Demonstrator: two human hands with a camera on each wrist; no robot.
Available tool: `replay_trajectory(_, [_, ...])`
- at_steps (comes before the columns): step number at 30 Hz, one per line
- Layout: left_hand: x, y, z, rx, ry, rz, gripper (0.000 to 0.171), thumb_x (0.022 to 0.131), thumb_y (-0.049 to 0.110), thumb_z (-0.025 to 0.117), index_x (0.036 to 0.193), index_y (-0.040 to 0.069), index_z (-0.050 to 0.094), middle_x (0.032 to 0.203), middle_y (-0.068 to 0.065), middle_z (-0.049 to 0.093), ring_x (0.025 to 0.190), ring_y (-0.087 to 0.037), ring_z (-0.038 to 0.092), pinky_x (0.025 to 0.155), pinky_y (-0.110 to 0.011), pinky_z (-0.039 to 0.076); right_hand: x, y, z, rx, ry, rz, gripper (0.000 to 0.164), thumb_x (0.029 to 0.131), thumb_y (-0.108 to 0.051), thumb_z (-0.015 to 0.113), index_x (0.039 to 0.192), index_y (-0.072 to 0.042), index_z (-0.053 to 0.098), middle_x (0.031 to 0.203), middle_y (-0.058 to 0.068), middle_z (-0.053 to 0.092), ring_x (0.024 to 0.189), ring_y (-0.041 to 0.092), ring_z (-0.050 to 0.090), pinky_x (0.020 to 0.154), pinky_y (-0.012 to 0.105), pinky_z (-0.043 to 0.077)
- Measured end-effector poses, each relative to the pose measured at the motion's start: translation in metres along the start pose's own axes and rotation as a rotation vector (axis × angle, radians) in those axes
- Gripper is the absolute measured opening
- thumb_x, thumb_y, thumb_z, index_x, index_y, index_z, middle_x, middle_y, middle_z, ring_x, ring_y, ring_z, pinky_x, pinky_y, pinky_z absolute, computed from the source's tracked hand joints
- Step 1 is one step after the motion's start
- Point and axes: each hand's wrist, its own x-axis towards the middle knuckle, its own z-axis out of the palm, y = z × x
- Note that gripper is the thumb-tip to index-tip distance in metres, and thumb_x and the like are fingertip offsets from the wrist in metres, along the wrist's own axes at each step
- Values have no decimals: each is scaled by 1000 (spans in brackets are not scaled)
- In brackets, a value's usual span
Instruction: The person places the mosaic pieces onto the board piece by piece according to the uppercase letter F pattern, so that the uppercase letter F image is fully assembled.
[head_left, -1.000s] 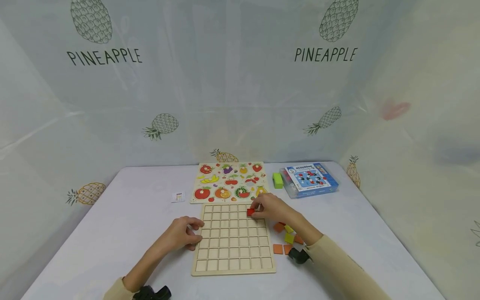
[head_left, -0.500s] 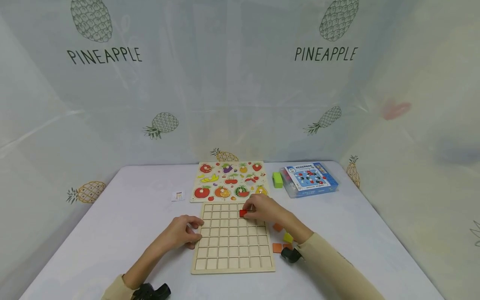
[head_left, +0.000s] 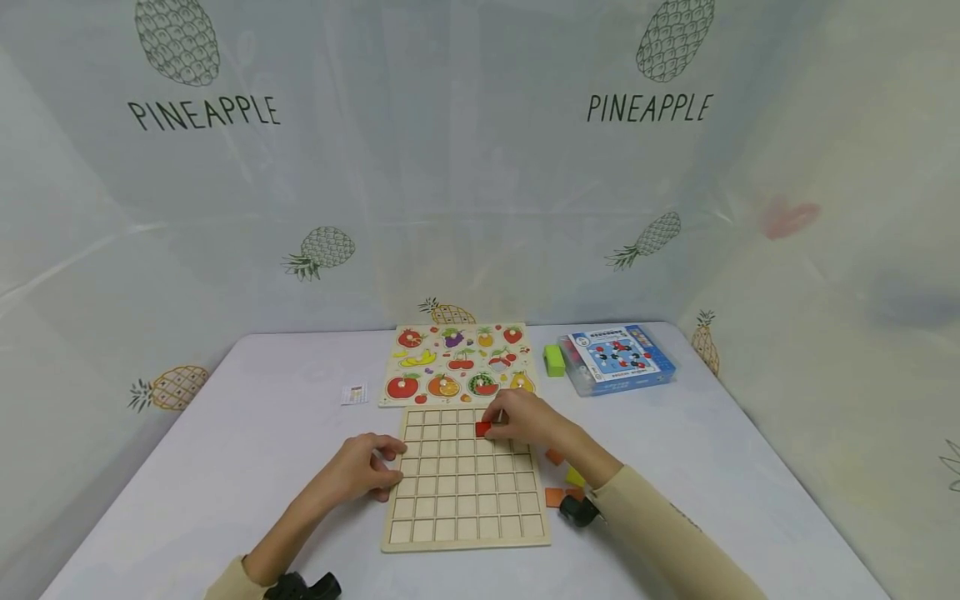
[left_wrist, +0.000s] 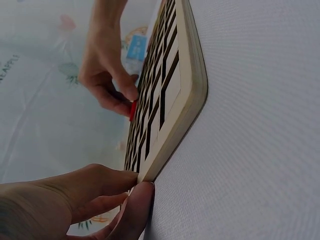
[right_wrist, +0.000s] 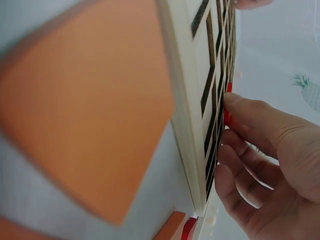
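On the white table lies a wooden grid board (head_left: 446, 483) with rows of square cells. My left hand (head_left: 362, 469) holds its left edge; in the left wrist view the fingertips (left_wrist: 131, 176) lie on the rim and against its side. My right hand (head_left: 523, 417) pinches a small red square tile (head_left: 482, 429) between thumb and forefinger, over the upper middle-right cells. The right wrist view has the red tile (right_wrist: 228, 115) right at the grid surface, partly covered by the thumb. The other right fingers curl loosely below it.
Orange tiles (head_left: 554, 497) and a yellow tile (head_left: 575, 477) lie right of the board, partly under the right forearm. Behind it are a fruit puzzle board (head_left: 431, 372), a green block (head_left: 554, 361), a blue boxed set (head_left: 626, 358) and a small card (head_left: 355, 394).
My right hand has moved left across the upper rows with the red tile, mostly in the first half second, then slightly nearer. The left hand stays at the board's edge.
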Motion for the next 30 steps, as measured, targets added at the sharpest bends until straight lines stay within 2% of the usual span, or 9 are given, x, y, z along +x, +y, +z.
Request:
replay_trajectory(12, [0, 4, 0, -15, 4, -2, 40, 79, 2, 75, 117, -5, 65, 98, -14, 59, 59, -14, 63, 48, -24, 60, -2, -2, -3, 59, -6, 43, 20, 84, -22, 78, 100, -11, 76, 96, 0, 67, 84, 14, 60, 70, 20, 54])
replay_trajectory(19, [2, 2, 1, -13, 6, -9, 40, 79, 2, 76, 117, -4, 65, 98, -13, 59, 59, -13, 62, 48, -24, 60, 0, 2, 0, 47, -11, 65, 21, 84, -24, 78, 100, -12, 76, 94, -2, 66, 81, 11, 59, 68, 17, 52])
replay_trajectory(25, [0, 2, 1, 33, 24, -7, 40, 78, 7, 78, 115, -2, 67, 99, -13, 60, 62, -11, 61, 47, -21, 57, -3, 1, -3, 46, -31, 38, 23, 85, -24, 77, 105, -11, 76, 97, 0, 68, 80, 10, 58, 67, 18, 52])
replay_trajectory(30, [0, 2, 1, 56, 36, -17, 40, 78, 8, 79, 115, 0, 68, 98, -11, 60, 66, -13, 59, 48, -21, 56, -13, 3, -15, 76, -12, 4, 24, 86, -20, 76, 107, -7, 75, 99, 3, 70, 82, 14, 63, 68, 17, 54])
